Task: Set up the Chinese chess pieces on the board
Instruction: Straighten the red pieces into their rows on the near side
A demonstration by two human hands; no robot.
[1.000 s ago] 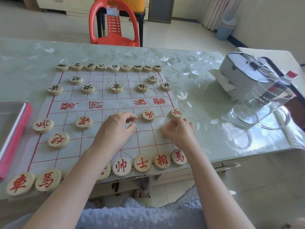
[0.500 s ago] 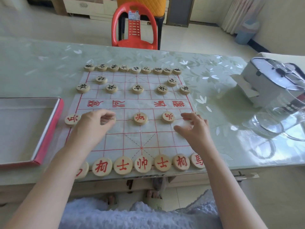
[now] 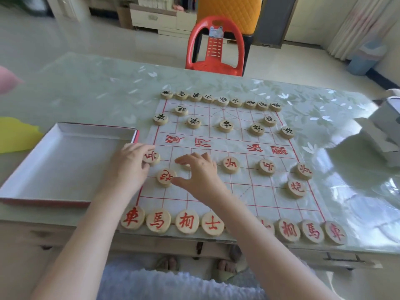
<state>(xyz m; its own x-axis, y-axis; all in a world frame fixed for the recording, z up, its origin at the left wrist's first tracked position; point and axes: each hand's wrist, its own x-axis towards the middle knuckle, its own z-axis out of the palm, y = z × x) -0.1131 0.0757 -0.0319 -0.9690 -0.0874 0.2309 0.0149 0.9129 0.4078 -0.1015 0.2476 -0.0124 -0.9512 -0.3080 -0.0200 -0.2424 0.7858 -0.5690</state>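
Note:
The paper chess board [image 3: 259, 198] lies on the glass-topped table. Black-lettered pieces [image 3: 221, 101] line its far side. Red-lettered pieces [image 3: 187, 221] line the near edge, partly hidden by my right forearm. My left hand [image 3: 127, 167] pinches the leftmost red soldier [image 3: 152, 158] at the board's left edge. My right hand [image 3: 200, 174] arches over the second soldier spot, fingers spread, thumb touching the left red cannon [image 3: 165, 177]. What lies under that palm is hidden. Other red soldiers [image 3: 230, 165] and the right cannon [image 3: 296, 188] stand free.
An open red-rimmed box tray [image 3: 65, 161] sits left of the board, touching its edge. A grey box [image 3: 387, 126] stands at the right. A red plastic chair [image 3: 216, 48] is beyond the table. A yellow object [image 3: 17, 135] lies far left.
The view swung right to left. My left hand moved from the second soldier to the leftmost one. My right hand crossed from the board's right side to the left cannon.

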